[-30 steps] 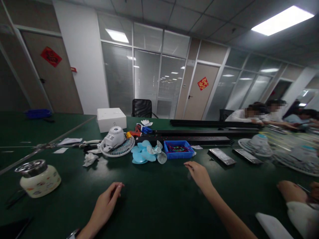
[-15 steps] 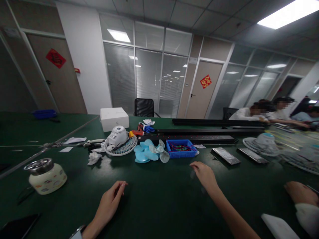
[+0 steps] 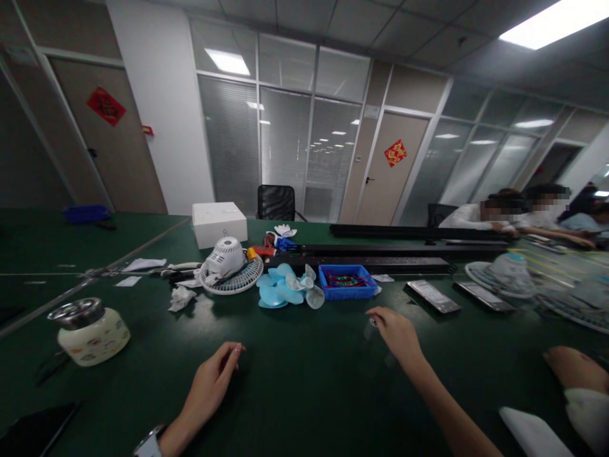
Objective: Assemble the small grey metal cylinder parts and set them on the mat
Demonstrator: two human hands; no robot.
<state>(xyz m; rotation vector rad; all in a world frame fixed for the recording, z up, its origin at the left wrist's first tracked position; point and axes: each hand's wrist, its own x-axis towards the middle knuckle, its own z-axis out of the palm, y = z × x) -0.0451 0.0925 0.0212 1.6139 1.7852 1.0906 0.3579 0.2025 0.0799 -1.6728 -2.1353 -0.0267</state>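
My left hand [image 3: 214, 377] rests over the green table with its fingers curled in and the thumb against the forefinger; nothing shows in it. My right hand [image 3: 397, 333] reaches out further, its fingertips pinched together at the top of a small grey, partly see-through cylinder [image 3: 370, 329]. Too little of this cylinder shows to tell its kind. Under the right wrist is another faint greyish piece [image 3: 391, 360], blurred against the dark top. Beyond the hands lie light-blue and clear fan blades [image 3: 285, 287] in a pile, and a blue bin [image 3: 349, 292] with tangled coloured wires.
A white fan housing [image 3: 228, 263], a white box [image 3: 219, 225] and crumpled tissue [image 3: 181, 298] lie left of the blades. A cream pot [image 3: 95, 339] stands at left. Hard drives [image 3: 432, 296] lie at right. Another person's hand [image 3: 575, 368] rests near a white slab [image 3: 535, 435].
My right hand has shifted slightly right, and the grey cylinder beneath its fingertips shows more clearly. The left hand keeps its pose. The whole view has tilted a little.
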